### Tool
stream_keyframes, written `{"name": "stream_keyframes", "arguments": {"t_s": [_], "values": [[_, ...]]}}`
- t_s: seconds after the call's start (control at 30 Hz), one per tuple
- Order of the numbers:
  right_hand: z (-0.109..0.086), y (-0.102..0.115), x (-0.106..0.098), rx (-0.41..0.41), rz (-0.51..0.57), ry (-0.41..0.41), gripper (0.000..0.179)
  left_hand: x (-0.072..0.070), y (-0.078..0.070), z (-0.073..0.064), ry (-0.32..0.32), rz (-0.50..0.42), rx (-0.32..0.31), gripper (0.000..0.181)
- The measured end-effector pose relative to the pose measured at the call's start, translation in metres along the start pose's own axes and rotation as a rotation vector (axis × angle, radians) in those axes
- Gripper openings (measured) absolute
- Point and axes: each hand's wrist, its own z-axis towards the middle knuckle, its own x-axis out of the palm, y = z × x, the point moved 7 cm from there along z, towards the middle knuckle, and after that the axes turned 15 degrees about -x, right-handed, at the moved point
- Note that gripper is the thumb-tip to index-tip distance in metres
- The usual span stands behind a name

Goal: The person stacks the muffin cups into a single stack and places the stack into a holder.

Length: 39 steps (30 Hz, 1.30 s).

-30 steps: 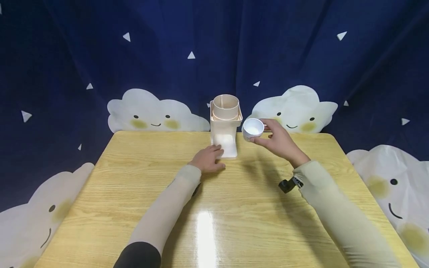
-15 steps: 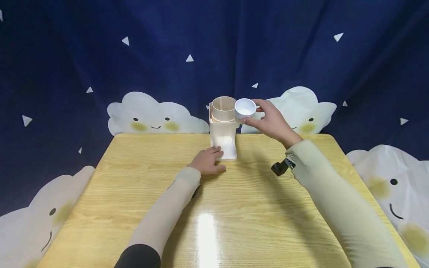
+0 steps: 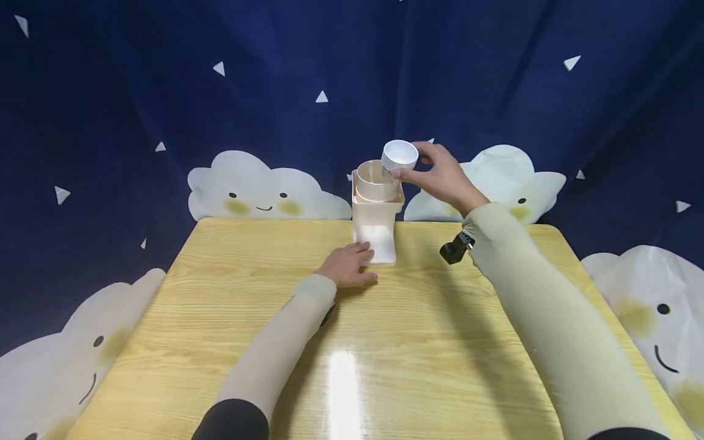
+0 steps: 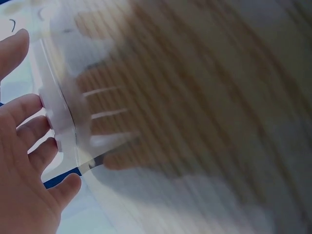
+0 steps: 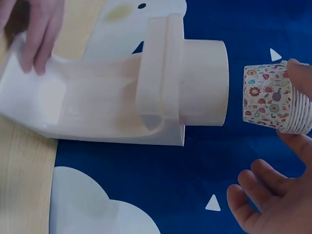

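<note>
A cream-coloured cup dispenser point(image 3: 375, 214) with a round tube on top stands at the table's far edge. My left hand point(image 3: 346, 266) rests on its base with fingers fairly straight, and in the left wrist view its fingertips touch the base's edge. Just above the tube and slightly to its right, my right hand point(image 3: 444, 178) pinches a stack of paper cups point(image 5: 267, 97) between thumb and fingers. The cups carry a colourful flower print and have white rolled rims. In the right wrist view a small gap separates the stack's bottom from the tube point(image 5: 207, 83).
The wooden table point(image 3: 247, 342) stretches from the dispenser toward me. Right behind it hangs a dark blue curtain point(image 3: 275, 73) with white clouds and triangles. A black wrist camera point(image 3: 456, 247) sticks out below the right sleeve.
My right hand has lifted the cup stack up and to the left, from beside the dispenser to above its tube. The left hand has stayed on the base.
</note>
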Motion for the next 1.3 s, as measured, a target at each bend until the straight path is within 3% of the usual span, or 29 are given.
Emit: {"name": "stream_keyframes", "arguments": {"t_s": [0.2,0.43,0.63,0.97,1.3], "values": [[0.013,-0.004,0.007,0.04,0.042,-0.013,0.07,0.002,-0.002,-0.001,0.005,0.002,0.004,0.074],[0.027,-0.006,0.021,0.032,0.097,-0.026,0.067,-0.002,-0.004,-0.002,0.051,-0.008,-0.037,0.074],[0.024,-0.014,0.026,0.089,0.107,0.002,0.07,-0.001,-0.009,-0.001,0.067,0.007,-0.029,0.075],[0.026,-0.013,0.024,0.074,0.117,0.003,0.066,-0.002,-0.009,0.003,0.071,0.028,-0.031,0.075],[0.025,-0.023,0.027,0.123,0.137,-0.004,0.07,-0.003,-0.01,0.002,0.08,0.007,-0.039,0.073]]}}
